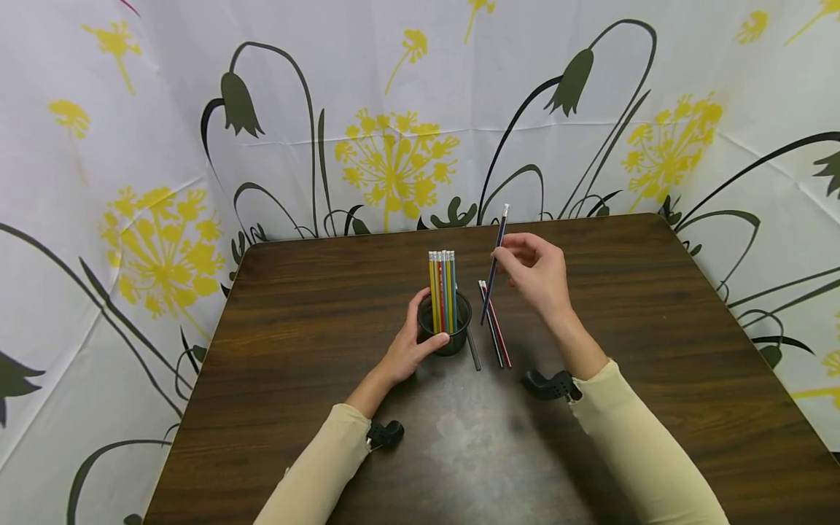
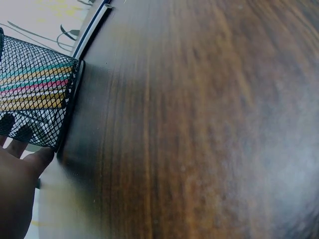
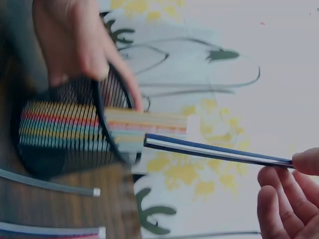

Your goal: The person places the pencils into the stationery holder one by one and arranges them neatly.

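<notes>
My left hand (image 1: 407,346) grips a black mesh pencil cup (image 1: 450,348) standing on the table, fingers around its left side and thumb at the front. Inside it, a bundle of pencils (image 1: 441,292) in yellow, red and teal stands upright, white eraser ends up. Through the mesh in the left wrist view, the coloured pencils show inside the cup (image 2: 37,124). Right of the cup, my right hand (image 1: 541,273) pinches a dark blue pencil (image 3: 214,153) between thumb and fingers. It is tilted, eraser end up, its lower end apart from the cup.
A grey pencil (image 1: 474,350) lies just right of the cup. Farther right, a black and a red pencil (image 1: 500,335) lie side by side. All rest on the dark wooden table (image 1: 315,306). Behind it hangs a white flower-patterned cloth (image 1: 459,87).
</notes>
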A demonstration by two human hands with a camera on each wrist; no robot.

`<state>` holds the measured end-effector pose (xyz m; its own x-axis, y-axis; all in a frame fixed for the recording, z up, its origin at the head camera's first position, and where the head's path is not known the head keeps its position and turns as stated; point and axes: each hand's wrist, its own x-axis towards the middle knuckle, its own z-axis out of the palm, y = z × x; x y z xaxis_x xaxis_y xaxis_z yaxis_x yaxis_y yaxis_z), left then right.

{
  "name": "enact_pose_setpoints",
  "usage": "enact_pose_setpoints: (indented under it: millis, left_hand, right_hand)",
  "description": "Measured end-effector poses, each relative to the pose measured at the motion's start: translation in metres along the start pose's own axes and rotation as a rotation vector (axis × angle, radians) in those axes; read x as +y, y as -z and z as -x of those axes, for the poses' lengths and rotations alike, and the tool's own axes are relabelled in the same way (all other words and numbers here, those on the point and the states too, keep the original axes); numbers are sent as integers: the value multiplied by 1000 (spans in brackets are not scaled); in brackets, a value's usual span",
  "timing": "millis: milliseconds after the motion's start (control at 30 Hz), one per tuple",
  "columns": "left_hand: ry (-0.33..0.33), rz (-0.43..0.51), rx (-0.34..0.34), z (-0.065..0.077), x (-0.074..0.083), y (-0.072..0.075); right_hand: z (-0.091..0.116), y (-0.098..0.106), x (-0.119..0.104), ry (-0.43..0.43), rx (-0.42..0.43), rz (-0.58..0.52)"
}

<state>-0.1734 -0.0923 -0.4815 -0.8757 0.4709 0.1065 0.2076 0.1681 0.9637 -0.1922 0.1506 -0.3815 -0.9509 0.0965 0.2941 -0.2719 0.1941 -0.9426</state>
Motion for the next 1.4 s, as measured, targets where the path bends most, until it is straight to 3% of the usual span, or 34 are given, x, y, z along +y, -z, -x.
enact_pose_setpoints:
  millis: [167, 267, 400, 500, 733, 1033, 1400]
  left_hand:
    - [-16, 9, -2, -3, -4, -1]
    - [-21, 13, 7, -6, -18, -2]
    - [-17, 1, 34, -11, -38, -4]
    - [-16, 1, 44, -11, -40, -4]
    - [-23, 7, 47, -11, -40, -6]
    - [-31, 21, 42, -11, -41, -5]
    - [-46, 34, 42, -10, -40, -4]
  right_hand:
    - [9, -17, -13, 129, 13, -23]
    - [12, -26, -5, 185, 25, 6]
    - [18, -34, 6, 212, 43, 88]
    - [23, -39, 14, 223, 41, 183]
    - [31, -48, 31, 168, 5, 346]
    - [33, -52, 41, 80, -44, 401]
    - [29, -57, 45, 60, -44, 499]
